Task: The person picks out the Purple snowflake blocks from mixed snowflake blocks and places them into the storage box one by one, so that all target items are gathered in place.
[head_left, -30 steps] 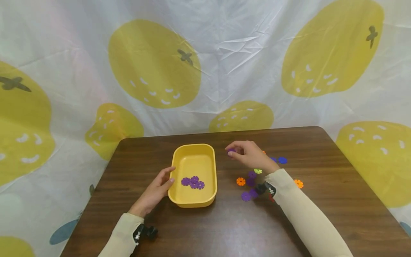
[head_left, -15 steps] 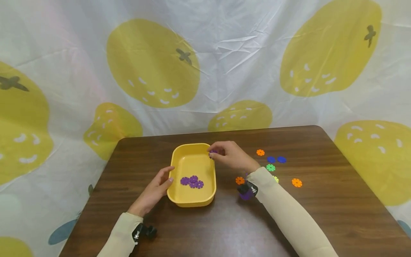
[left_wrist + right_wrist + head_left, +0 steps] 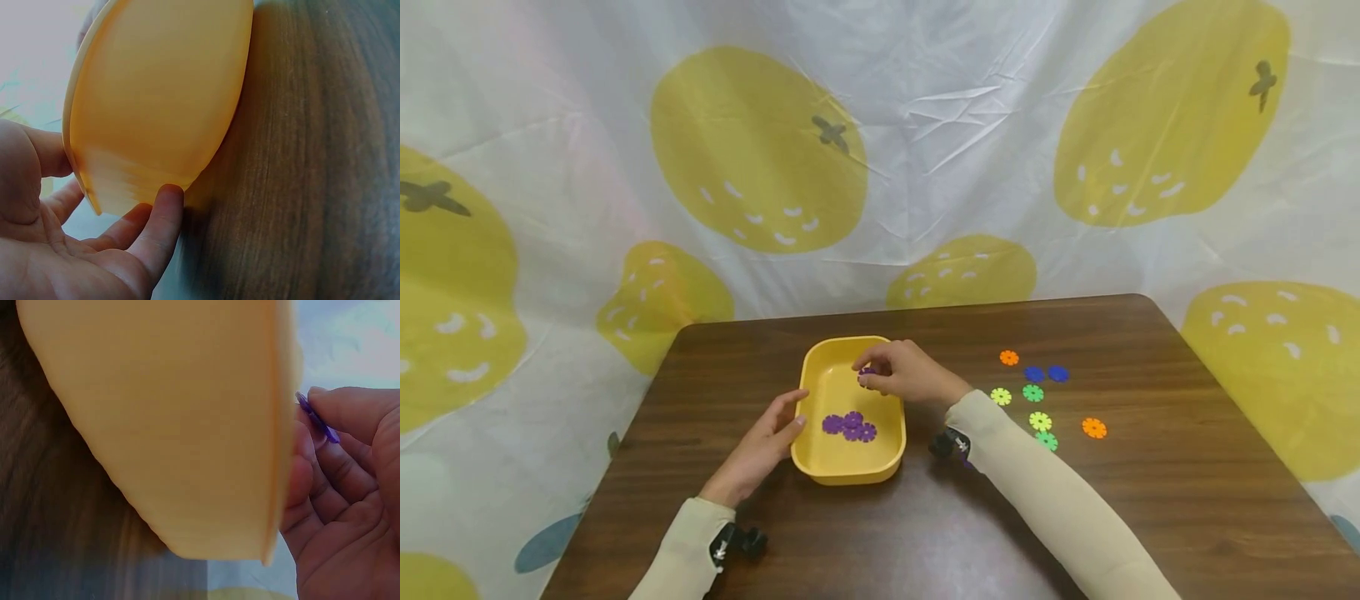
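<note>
My right hand (image 3: 912,372) is over the far right part of a yellow plastic tub (image 3: 805,450). Between thumb and fingers it pinches a purple notched disc (image 3: 317,419), seen edge-on in the right wrist view. Several more purple notched discs (image 3: 852,425) lie overlapping on the tub's floor, toward its near end. On the tub's left side, my left hand (image 3: 760,446) holds the wall, with fingertips at the rim. In the left wrist view, some fingers (image 3: 164,219) press the outside of the wall, while another reaches the rim.
Right of the tub, loose notched discs lie on the brown wooden table (image 3: 1150,500): orange (image 3: 1094,428), blue (image 3: 1057,373), green (image 3: 1033,393) and yellow (image 3: 1040,421). My right forearm covers part of that area. A fruit-print cloth (image 3: 910,167) hangs behind the table.
The right hand has moved left with the purple disc, from the table right of the tub across its right rim to above the inside. The left hand has stayed at the tub's side.
</note>
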A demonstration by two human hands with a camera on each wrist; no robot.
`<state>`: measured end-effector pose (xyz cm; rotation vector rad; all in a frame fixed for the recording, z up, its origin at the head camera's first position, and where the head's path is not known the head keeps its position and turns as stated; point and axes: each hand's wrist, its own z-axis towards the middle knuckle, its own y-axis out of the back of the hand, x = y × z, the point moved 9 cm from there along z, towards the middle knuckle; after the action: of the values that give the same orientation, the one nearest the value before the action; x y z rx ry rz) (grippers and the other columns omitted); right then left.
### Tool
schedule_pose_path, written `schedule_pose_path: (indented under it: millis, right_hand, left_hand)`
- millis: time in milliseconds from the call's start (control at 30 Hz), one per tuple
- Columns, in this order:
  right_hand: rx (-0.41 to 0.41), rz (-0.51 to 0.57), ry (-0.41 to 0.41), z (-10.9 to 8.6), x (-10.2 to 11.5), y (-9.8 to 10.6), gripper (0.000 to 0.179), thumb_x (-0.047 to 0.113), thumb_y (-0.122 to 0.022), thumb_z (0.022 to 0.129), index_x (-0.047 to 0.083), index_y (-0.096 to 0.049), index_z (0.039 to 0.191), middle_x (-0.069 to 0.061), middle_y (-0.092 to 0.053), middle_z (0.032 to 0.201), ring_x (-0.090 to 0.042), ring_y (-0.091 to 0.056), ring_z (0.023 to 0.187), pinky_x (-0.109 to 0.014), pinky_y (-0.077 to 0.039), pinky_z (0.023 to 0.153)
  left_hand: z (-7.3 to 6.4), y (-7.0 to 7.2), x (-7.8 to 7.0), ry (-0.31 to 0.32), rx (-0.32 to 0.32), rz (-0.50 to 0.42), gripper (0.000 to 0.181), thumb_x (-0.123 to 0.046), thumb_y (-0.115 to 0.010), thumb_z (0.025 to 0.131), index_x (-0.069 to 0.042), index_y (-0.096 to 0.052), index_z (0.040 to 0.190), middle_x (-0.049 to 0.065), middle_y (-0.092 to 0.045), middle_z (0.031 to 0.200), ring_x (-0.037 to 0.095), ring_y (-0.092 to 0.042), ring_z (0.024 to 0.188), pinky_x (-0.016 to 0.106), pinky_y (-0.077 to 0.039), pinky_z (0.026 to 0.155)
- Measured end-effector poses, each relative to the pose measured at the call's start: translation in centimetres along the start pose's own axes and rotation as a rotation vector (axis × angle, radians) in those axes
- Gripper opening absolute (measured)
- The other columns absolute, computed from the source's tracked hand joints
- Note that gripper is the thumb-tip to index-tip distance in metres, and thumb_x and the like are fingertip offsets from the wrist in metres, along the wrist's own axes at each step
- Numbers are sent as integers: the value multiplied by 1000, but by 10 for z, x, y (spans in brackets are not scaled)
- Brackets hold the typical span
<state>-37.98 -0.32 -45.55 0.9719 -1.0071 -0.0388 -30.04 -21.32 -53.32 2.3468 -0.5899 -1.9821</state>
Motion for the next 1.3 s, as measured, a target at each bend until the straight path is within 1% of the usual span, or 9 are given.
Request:
schedule_pose_path:
  millis: [100,300,433,567,667,833,967,1200,1300]
  right_hand:
    - [19,-10,10,5,3,-8,25,22,-75,101,6,-75,120,1,-74,84,-10,-65,71,-26,-56,63]
    - [65,-31,19,12,8,-21,25,21,-74,101,5,-76,120,4,-73,90,-11,-64,75,-24,-58,69]
    - [92,-71,10,14,11,-26,24,20,-74,101,5,-76,119,2,-71,92,-13,-62,79,-25,-57,72]
    - [105,-114,12,15,12,-28,23,18,-75,100,5,-76,119,-1,-75,99,-12,-65,84,-25,-59,78]
    - [108,-127,7,15,11,-29,23,17,-75,99,5,-75,119,-2,-77,100,-11,-67,83,-25,-60,77]
    - [100,-133,16,15,10,-28,26,21,-76,98,5,-74,119,1,-75,93,-11,-65,79,-24,-57,73]
    - [75,-128,30,14,11,-24,24,22,-78,97,7,-75,116,3,-74,91,-11,-64,81,-24,-57,74]
    - [23,-116,30,10,12,-16,20,23,-79,97,13,-76,114,4,-74,90,-8,-62,79,-22,-55,73]
    - [-4,-111,32,6,15,-10,19,22,-78,97,14,-75,114,4,-73,90,-8,-63,79,-23,-56,73]
  left_hand:
    - [0,-1,0,0,5,-1,50,-28,-50,113,-27,-36,161,24,-43,154,37,-58,134,50,-54,111]
    - [0,-1,1,9,-1,0,49,-29,-51,113,-29,-38,160,21,-43,157,36,-57,137,51,-53,112]
    - [0,-1,1,6,0,1,49,-30,-51,113,-29,-37,161,22,-42,157,37,-56,137,51,-52,113]
    - [0,-1,1,2,0,5,49,-31,-51,113,-28,-38,161,21,-43,155,36,-57,136,50,-53,112]
    - [0,-2,0,-6,11,5,50,-30,-50,114,-27,-36,161,22,-43,155,36,-57,136,50,-53,112]
    - [0,0,2,2,1,8,49,-30,-51,113,-28,-37,161,22,-44,152,35,-58,133,49,-54,110]
    - [-1,0,2,9,-12,15,48,-31,-52,113,-31,-39,159,20,-46,151,34,-59,132,49,-54,110]
    - [-1,0,-1,-8,-2,15,50,-30,-52,113,-28,-37,161,22,-47,148,33,-61,129,49,-55,109]
    - [-1,0,-1,-3,0,14,50,-30,-52,113,-27,-37,161,22,-48,147,33,-62,128,48,-56,109]
